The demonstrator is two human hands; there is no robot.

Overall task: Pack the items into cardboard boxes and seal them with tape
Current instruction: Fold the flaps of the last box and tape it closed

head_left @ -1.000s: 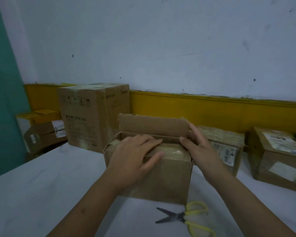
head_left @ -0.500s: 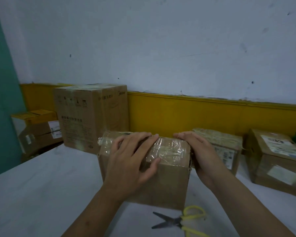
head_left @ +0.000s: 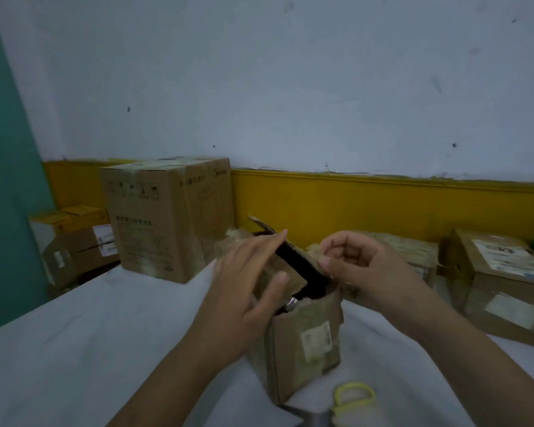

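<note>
Left hand (head_left: 247, 291): fingers nearly straight, lying along the raised top flap of the box (head_left: 305, 340), thumb pressed flat on the flap's near face. Right hand (head_left: 363, 266): fingers curled, thumb tip and forefinger at the right-hand edge of the box opening; cannot tell whether they pinch the cardboard or only touch it. The box stands upright on the white table (head_left: 90, 349), at centre and slightly near. One vertical corner points toward the viewer. Its long axis runs from near right to far left. The top is open, with a dark slit between the flap and the right rim. A small label sits on the near right face. Yellow-handled scissors (head_left: 355, 396) lie just near of the box, at the bottom frame edge, partly cut off. Bare tabletop runs left of the box to the big carton (head_left: 167, 217) at far left. Room is tighter on the right: a taped box (head_left: 413, 254) stands just behind the right hand, and another box (head_left: 506, 282) stands farther right. Both are against the yellow wall band (head_left: 383, 204).
</note>
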